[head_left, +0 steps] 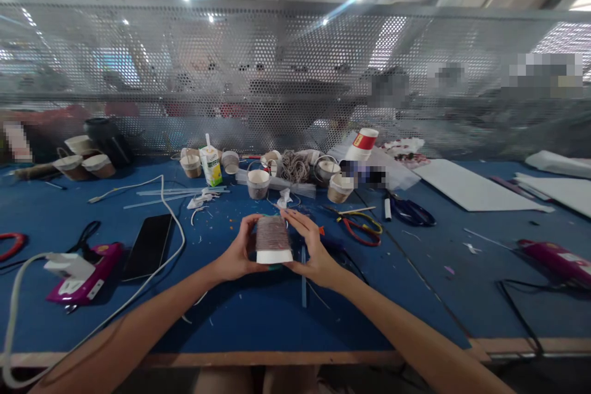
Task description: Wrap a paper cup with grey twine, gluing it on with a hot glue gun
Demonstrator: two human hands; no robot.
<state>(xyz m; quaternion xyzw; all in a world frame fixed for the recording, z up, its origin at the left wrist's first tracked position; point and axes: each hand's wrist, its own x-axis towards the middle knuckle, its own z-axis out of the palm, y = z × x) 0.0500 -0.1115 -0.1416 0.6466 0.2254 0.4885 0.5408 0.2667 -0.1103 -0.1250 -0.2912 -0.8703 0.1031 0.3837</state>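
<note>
Between my two hands is a paper cup wrapped in brownish-grey cord (272,234), lying on its side just above the table with its white rim towards me. My left hand (239,252) grips it from the left, thumb near the rim. On the other side my right hand (314,253) is closed around the cup, its fingers reaching along the far end. A clear glue stick (303,283) lies beside the right hand. Beyond the hands stand a cord-wrapped little bucket (258,184) and a bundle of cord (295,166).
Left of me are a black phone (148,246), a purple glue gun (85,274) and a white cable (178,228). Scissors with red and yellow handles (362,228), navy-handled scissors (412,211) and another glue gun (556,260) lie right. A drink carton (211,165) stands behind.
</note>
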